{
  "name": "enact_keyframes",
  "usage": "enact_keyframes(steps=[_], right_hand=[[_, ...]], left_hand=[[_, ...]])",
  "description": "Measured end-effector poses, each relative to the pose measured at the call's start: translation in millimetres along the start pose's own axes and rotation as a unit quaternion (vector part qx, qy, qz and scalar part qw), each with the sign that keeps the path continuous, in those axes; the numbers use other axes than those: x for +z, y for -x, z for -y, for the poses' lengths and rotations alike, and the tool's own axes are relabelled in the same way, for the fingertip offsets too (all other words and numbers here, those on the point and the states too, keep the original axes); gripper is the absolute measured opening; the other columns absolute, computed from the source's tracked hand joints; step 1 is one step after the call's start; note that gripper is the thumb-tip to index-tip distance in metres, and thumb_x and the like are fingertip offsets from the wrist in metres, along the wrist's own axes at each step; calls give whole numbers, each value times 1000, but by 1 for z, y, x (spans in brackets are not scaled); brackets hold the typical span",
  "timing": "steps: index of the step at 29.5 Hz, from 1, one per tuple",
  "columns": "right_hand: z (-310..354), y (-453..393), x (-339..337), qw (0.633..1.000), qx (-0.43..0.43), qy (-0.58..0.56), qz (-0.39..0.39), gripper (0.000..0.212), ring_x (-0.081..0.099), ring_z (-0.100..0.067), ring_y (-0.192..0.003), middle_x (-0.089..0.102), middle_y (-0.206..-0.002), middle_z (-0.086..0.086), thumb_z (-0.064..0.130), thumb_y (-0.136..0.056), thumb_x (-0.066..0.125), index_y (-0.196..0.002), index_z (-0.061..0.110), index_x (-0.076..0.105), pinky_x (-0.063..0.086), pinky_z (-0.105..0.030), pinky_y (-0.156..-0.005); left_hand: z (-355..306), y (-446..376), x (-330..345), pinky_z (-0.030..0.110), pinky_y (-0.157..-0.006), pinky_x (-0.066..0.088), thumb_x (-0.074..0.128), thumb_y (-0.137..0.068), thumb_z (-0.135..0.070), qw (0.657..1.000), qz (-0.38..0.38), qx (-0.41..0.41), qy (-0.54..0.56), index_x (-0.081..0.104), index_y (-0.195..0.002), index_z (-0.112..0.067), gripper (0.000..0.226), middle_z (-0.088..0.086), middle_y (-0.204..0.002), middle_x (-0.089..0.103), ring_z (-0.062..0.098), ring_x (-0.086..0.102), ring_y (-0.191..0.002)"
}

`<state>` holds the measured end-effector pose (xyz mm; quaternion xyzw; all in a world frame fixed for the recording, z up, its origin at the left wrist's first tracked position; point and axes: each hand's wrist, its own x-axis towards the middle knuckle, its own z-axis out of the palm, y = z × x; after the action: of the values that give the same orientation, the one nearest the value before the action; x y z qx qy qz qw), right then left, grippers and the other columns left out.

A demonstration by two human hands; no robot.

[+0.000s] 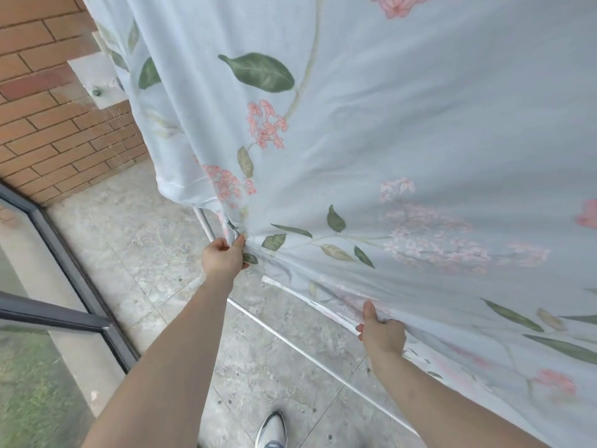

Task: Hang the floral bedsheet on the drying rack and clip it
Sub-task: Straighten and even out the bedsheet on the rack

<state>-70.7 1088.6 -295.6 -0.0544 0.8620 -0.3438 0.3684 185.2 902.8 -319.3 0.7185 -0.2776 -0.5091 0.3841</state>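
my left hand point(224, 257) pinches bedsheet point(403, 150) corner | right hand point(381, 333) grips its lower edge | rack rail point(290, 342) beneath | bare floor point(155, 253) left

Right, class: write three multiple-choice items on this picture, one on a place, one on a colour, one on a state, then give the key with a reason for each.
1. Where is the brick wall?
A. upper left of the view
B. lower right
C. under the shoe

2. What colour are the flowers on the bedsheet?
A. yellow
B. pink
C. purple

3. What are the hands doing?
A. both hang free
B. one holds a clip
C. both grip the sheet

Key: 1 A, the bricks rise behind the sheet's left edge. 2 B, pink clusters beside green leaves. 3 C, the left hand pinches a gathered fold, the right hand holds the hem.
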Motion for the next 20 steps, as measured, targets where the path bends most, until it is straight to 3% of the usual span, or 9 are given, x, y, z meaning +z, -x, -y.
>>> enact_keyframes(steps=[3, 6, 9, 14, 20], right_hand=[[-13, -19, 0, 1000, -1, 5, -11, 46, 68, -24, -68, 70, -70, -4, 47, -98, 63, -81, 5, 56, 41, -30, -57], [-24, -29, 0, 1000, 1, 24, -9, 51, 66, -23, -66, 70, -68, -4, 48, -98, 62, -83, -1, 63, 41, -30, -56], [-33, -41, 2, 999, 4, 36, -8, 56, 66, -24, -64, 71, -68, -6, 48, -99, 61, -83, -4, 70, 43, -31, -56], [-52, -55, 1, 997, 12, 72, 1, 59, 66, -27, -59, 73, -69, -4, 50, -100, 59, -68, 1, 71, 51, -33, -59], [-56, -60, -13, 999, 22, 47, 16, 52, 70, -26, -66, 73, -68, -8, 46, -100, 61, -74, 2, 70, 58, -38, -70]], left_hand=[[17, -4, 18, 26, -49, 59, 77, -92, -27, 1000, 2, -11, -3, 67, -92, 6, 35, 17, -86, 69, 31, 74, -75], [28, -7, 24, 27, -50, 60, 78, -92, -26, 1000, 1, -21, -7, 68, -99, 9, 37, 18, -90, 69, 33, 75, -82], [37, -11, 32, 27, -50, 60, 78, -92, -26, 999, 2, -32, -16, 69, -92, 3, 30, 18, -90, 70, 31, 75, -80], [57, -13, 44, 33, -55, 63, 79, -91, -28, 997, 1, -54, -47, 70, -99, 6, 36, 20, -94, 74, 24, 74, -68], [69, 4, 43, 35, -59, 64, 78, -91, -30, 995, 17, -78, -52, 68, -98, 6, 38, 18, -92, 74, 22, 73, -72]])
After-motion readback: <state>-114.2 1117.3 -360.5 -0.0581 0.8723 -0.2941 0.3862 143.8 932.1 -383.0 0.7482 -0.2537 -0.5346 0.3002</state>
